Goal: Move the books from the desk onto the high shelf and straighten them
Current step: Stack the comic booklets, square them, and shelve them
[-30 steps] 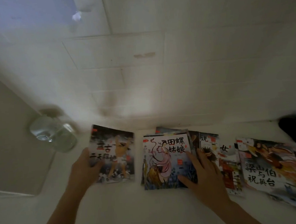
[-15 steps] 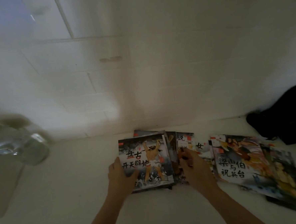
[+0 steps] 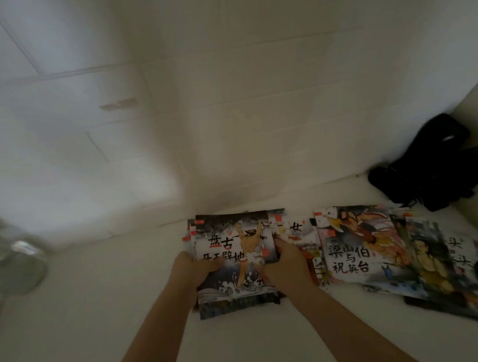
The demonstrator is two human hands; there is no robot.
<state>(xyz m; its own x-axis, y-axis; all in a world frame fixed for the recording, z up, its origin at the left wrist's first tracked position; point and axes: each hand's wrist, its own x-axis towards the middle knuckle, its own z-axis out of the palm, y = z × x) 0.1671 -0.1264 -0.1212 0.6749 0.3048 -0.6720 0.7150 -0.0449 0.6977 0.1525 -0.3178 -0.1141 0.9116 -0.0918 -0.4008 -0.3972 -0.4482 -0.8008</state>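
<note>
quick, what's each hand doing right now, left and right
Left hand: grips the left edge of the book stack, thumb on the top cover.
Right hand: grips the right edge of the same stack.

Head view, looking along a white shelf (image 3: 72, 317) toward a white tiled wall (image 3: 227, 97). Centre: a stack of picture books (image 3: 234, 298) lies flat, topped by a book with a bare-chested figure on its cover (image 3: 230, 237). The left hand (image 3: 193, 270) grips the stack's left edge with the thumb on the cover; the right hand (image 3: 285, 267) grips the right edge likewise. Just right, partly under the stack, lies a red-and-white book (image 3: 297, 230); farther right, overlapping books (image 3: 356, 246) fan out, the rightmost (image 3: 444, 263) blurred. Far right, against the wall: a black bundle (image 3: 433, 166). Left edge: a blurred glass object (image 3: 13, 261).
</note>
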